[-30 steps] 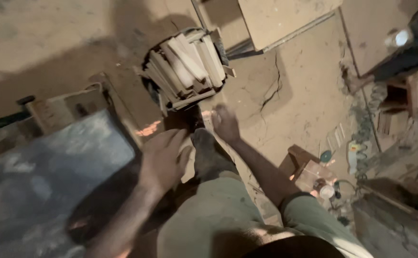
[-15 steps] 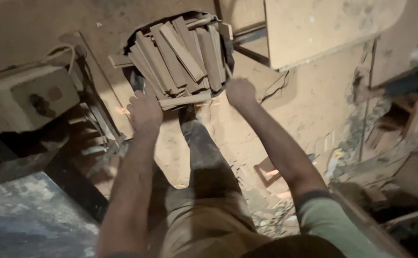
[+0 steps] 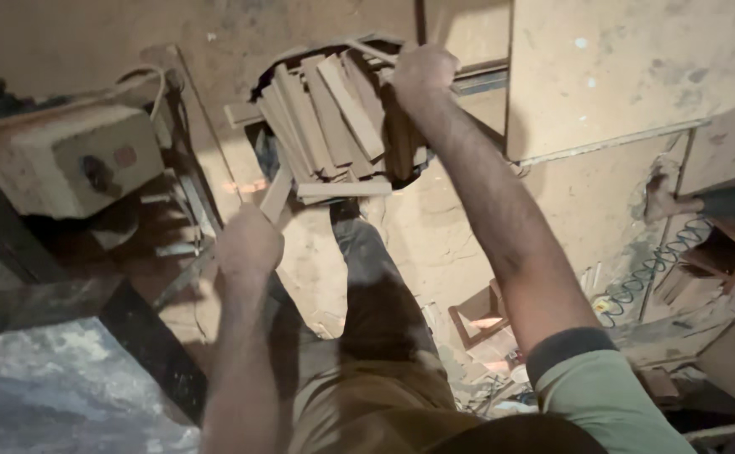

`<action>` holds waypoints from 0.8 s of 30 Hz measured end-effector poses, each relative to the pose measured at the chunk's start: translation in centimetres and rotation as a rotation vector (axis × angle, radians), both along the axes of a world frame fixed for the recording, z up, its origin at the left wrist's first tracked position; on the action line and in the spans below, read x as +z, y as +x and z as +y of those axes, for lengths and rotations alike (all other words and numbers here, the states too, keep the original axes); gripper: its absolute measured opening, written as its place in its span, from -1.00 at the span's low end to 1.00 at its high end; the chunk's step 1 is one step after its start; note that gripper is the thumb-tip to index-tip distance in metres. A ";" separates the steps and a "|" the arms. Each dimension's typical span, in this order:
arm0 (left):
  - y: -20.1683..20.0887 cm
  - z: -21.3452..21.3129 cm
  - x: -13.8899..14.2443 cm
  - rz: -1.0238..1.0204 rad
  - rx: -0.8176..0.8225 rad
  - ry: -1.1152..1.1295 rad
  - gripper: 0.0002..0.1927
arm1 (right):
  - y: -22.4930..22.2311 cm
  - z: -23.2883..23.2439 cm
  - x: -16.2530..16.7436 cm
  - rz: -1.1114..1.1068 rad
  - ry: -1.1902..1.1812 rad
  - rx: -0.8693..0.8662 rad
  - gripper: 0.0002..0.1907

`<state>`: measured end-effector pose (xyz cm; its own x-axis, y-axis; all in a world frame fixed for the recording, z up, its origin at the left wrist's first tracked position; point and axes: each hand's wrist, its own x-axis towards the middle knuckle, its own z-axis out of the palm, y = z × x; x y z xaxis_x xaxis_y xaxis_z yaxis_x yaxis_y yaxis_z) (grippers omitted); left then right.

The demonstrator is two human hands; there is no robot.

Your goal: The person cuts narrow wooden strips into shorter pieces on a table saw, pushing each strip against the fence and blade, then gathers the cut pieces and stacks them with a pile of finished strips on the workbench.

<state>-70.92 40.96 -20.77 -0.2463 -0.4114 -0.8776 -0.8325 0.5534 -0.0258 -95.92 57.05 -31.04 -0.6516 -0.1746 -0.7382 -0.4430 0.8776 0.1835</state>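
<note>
While gripping the basket [image 3: 271,80] rim | right hand [image 3: 422,71] closed, higher than before | left hand [image 3: 250,244] clutches wood strip [image 3: 277,193], now lower

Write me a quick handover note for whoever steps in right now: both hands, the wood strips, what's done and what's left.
Left hand: closed on one wood strip at the near edge of the load.
Right hand: gripping the far rim of the round container.
The container sits on the dusty floor ahead of the person's leg, packed with flat wood strips, beside a boxy machine.
Done: strips are piled in the container.
Left: the strip in the left hand is only partly clear of the pile; the container is not lifted.
</note>
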 end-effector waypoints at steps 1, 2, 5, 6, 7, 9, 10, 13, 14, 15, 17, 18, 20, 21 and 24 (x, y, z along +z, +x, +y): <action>-0.2 -0.5 1.4 0.039 0.048 -0.007 -0.52 | 0.0 0.3 0.0 -0.018 -0.049 -0.075 -0.70; -0.7 -1.0 2.5 0.085 0.091 -0.010 -0.56 | -0.1 0.8 0.1 -0.028 -0.093 -0.154 -0.67; -4.7 -3.3 1.0 0.449 0.007 -0.199 -0.68 | -0.3 2.0 0.2 -0.065 -0.146 -0.136 -0.69; -6.3 -4.0 -0.6 0.543 -0.002 -0.275 -0.70 | 0.1 2.2 0.2 -0.037 -0.160 -0.138 -0.69; -7.6 -4.7 -2.5 0.586 -0.018 -0.310 -0.72 | 0.7 2.4 0.3 -0.012 -0.170 -0.146 -0.68; -9.9 -5.8 -6.6 0.570 -0.057 -0.331 -0.70 | 1.6 3.4 1.3 0.044 -0.208 -0.200 -0.70; -10.5 -6.2 -8.4 0.500 -0.071 -0.326 -0.67 | 2.5 4.4 1.9 0.064 -0.240 -0.232 -0.74; -9.5 -6.5 -11.3 0.578 -0.144 -0.425 -0.61 | 5.2 8.1 4.6 0.076 -0.293 -0.481 -0.54; -8.9 -6.5 -12.1 0.639 -0.174 -0.478 -0.60 | 6.2 9.3 5.5 0.114 -0.320 -0.504 -0.56; -8.4 -6.3 -12.5 0.573 -0.021 -0.360 -0.65 | 7.1 10.1 6.1 0.143 -0.344 -0.527 -0.57; -7.6 -5.8 -13.1 0.441 0.266 -0.117 -0.74 | 8.3 10.7 6.2 0.226 -0.460 -0.547 -0.63; -7.4 -5.6 -13.4 0.442 0.250 -0.122 -0.71 | 8.1 10.8 6.0 0.297 -0.530 -0.558 -0.66; -6.5 -5.0 -13.5 0.408 0.237 -0.147 -0.61 | 7.1 10.2 5.3 0.311 -0.496 -0.584 -0.64; -5.7 -4.6 -13.4 0.398 0.250 -0.191 -0.66 | 6.8 9.7 4.9 0.298 -0.475 -0.599 -0.60; -2.5 -3.4 -12.2 0.453 0.262 -0.314 -0.74 | 4.1 8.3 4.4 0.335 -0.697 -0.463 -0.58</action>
<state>-73.46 37.53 -32.99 -0.4223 -0.7313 -0.5356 -0.9063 0.3518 0.2342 -91.80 65.32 -26.67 -0.9299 -0.1780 -0.3219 -0.0365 0.9155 -0.4007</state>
